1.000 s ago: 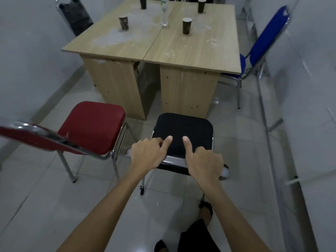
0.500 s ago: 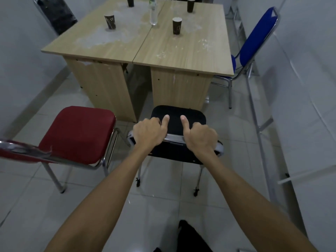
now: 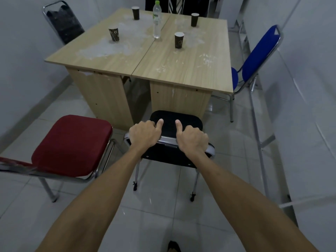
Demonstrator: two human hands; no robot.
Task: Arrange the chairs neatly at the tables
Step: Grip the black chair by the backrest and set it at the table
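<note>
The room was small and pale, with grey-white walls and a floor of glossy light tiles (image 3: 156,202) that caught a faint reflection. Two wood-grain laminate tables (image 3: 163,59) stood pushed together edge to edge, their tops smeared with whitish dusty patches. On them stood four dark paper cups (image 3: 179,40) and a clear plastic water bottle (image 3: 157,20) with a green cap, upright near the seam between the tops.

The black chair (image 3: 179,119) stood just in front of the right-hand table's panel leg, its padded seat facing the table. Both hands gripped the chrome top rail of its backrest. The left hand (image 3: 144,133) was curled closed over the rail's left part, thumb pointing forward over the seat. The right hand (image 3: 192,138) was closed the same way on the right part, thumb also extended forward. A short stretch of bright metal rail showed between the two hands. Both forearms were bare and reached straight out.

Just left of it stood a red chair (image 3: 72,144) with a cushioned, rounded seat and chrome tube frame, angled away from the table. A blue chair (image 3: 258,53) with an oval padded back sat tucked against the tables' right side. Another dark chair (image 3: 63,22) with a worn-looking back stood at the far left corner.
</note>
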